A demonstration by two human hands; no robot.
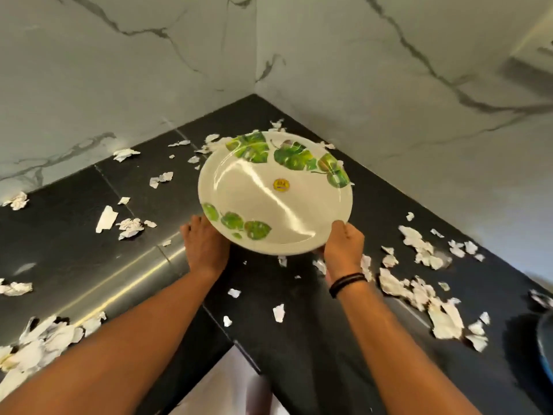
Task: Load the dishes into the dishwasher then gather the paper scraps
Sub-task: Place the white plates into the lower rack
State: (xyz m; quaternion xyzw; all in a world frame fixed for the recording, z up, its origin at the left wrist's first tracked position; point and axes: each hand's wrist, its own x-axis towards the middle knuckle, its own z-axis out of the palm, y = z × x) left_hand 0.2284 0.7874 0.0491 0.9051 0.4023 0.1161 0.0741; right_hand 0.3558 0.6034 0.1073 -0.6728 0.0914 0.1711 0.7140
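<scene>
Plate lifted off desk, both hands on it

Left hand (203,244) & right hand (344,244) grip near rim of leaf-print plate (275,199), tilted, raised over black desk (74,250) corner. Paper scraps (419,292) lie either side & beyond hands, none gathered. Dishwasher not in view; loading looks barely begun.

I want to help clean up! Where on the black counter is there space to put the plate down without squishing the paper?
Barest patch: the dark counter left of the left hand, between the crumpled scrap and the shredded heap at the near edge. A smaller gap lies between the forearms. Crowded: right of the right hand, where torn paper clusters, and behind the plate.
</scene>
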